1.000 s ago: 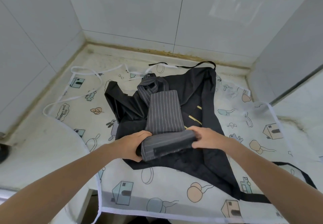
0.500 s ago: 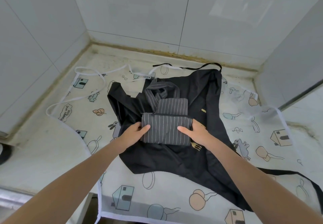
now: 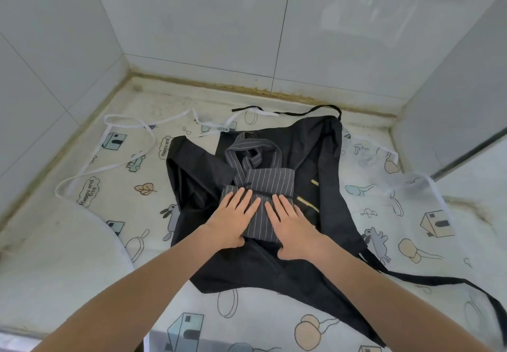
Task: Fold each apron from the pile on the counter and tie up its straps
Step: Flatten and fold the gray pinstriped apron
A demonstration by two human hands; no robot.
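A grey pinstriped apron [image 3: 270, 181] lies folded into a small packet on top of a spread black apron [image 3: 323, 159]. Its striped straps [image 3: 251, 152] lie in a loose tangle just beyond the packet. My left hand [image 3: 233, 218] and my right hand [image 3: 290, 224] press flat on the near half of the packet, fingers straight and side by side. Under the black apron lies a white apron printed with cartoon houses and animals [image 3: 411, 214], spread over the counter.
White straps [image 3: 123, 129] loop across the counter's far left. A black strap [image 3: 452, 283] trails off to the right front. Tiled walls close in the counter [image 3: 41, 255] at the back, left and right. The counter's front edge runs along the bottom left.
My hands folded the near end of the striped apron over away from me, then slid from the packet's sides onto its top. Both palms now press it flat.
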